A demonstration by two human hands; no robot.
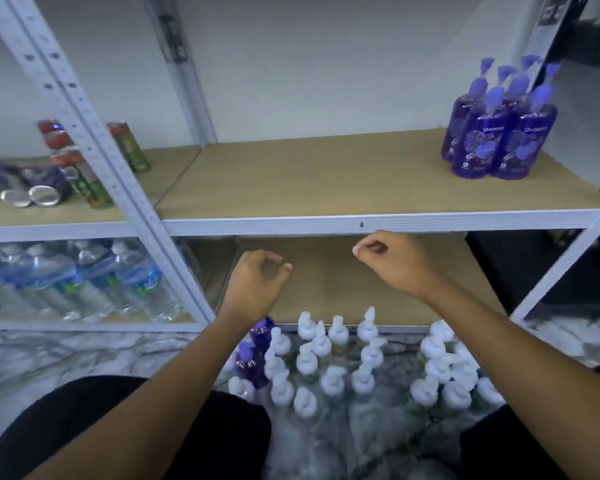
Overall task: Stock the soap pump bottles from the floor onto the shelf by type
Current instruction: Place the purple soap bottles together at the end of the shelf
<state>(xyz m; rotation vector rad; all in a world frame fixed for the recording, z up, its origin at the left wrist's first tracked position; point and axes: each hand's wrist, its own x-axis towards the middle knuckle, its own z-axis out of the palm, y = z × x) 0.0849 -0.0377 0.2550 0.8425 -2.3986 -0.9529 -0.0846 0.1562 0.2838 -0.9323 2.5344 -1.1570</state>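
Several purple soap pump bottles (499, 136) stand grouped at the right end of the upper shelf board (326, 178). On the marble floor in front of the rack stand several clear bottles with white pumps (329, 362), and two purple pump bottles (248, 358) sit at their left edge. My left hand (257, 282) hovers above the floor bottles with its fingers loosely curled and holds nothing. My right hand (392, 261) hangs just below the shelf's front rail, fingers curled, also holding nothing.
The lower shelf board (326, 271) lies behind my hands. In the left bay are cans and tubes (66, 168) above and water bottles (73, 282) below. White metal uprights (94, 140) frame the bays. My dark-clothed knees (84, 427) are at the bottom.
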